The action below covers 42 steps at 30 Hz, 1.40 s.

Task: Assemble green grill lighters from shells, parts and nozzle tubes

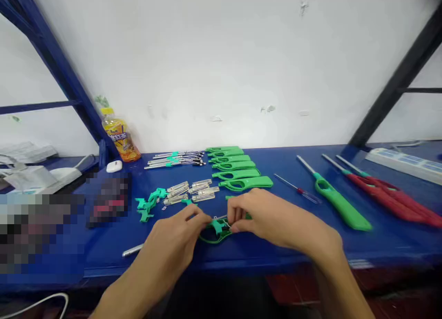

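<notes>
At the front of the bench lies a half-assembled green gas lighter point(216, 240) with a teal trigger point(217, 226) set in its handle loop. My left hand point(179, 229) is closed on the lighter's left part, thumb and forefinger beside the trigger. A metal tube point(132, 250) sticks out to the left from beneath that hand. My right hand point(247, 213) pinches at the lighter's inside, just right of the trigger; its fingertips hide what they hold. Behind the hands are clear fuel tanks point(203, 190), loose teal triggers point(152, 199) and green handle shells point(245, 183).
Metal tubes with wires point(176, 160) lie at the back. A screwdriver point(299, 189), a finished green lighter point(341, 204) and red lighters point(390, 194) lie to the right, near a power strip point(407, 165). A drink bottle point(120, 137) and white case point(114, 166) stand left.
</notes>
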### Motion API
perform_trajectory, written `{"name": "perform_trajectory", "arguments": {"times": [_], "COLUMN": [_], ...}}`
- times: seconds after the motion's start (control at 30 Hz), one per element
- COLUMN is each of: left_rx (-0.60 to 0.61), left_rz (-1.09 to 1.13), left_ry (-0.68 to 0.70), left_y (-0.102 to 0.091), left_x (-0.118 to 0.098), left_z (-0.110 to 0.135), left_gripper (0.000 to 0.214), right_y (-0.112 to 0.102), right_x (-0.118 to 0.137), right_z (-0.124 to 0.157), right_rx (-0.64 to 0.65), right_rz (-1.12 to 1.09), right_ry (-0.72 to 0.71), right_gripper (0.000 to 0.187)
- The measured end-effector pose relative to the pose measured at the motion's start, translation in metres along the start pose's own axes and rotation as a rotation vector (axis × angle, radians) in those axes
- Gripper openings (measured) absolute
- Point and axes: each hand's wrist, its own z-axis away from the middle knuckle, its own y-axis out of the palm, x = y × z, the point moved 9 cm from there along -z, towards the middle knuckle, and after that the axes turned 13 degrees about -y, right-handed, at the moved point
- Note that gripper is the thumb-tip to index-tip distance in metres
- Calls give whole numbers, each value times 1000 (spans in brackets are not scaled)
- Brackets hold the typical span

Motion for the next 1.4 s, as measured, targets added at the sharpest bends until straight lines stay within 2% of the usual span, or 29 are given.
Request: {"name": "perform_trajectory", "arguments": {"times": [0.47,0.93,1.17,1.4], "left_rx": [-6,-19,35,29], "left_rz": [-26,59,74,95], "left_ry": [18,40,26,24], "left_y": [-3,-11,-7,-6], "left_x": [-3,-7,-8,-6], "left_z": [0,4,5,5], "left_gripper": [40,37,35,34], "right_y": [-5,-4,-6,-3], "right_x": [9,8,8,6], "right_z": [4,6,7,5], "right_rx": [3,-2,-5,5], "right_rz": [55,44,21,15], "right_ry": [-32,-35,-3,-6], "right_gripper": [15,11,9,7]}}
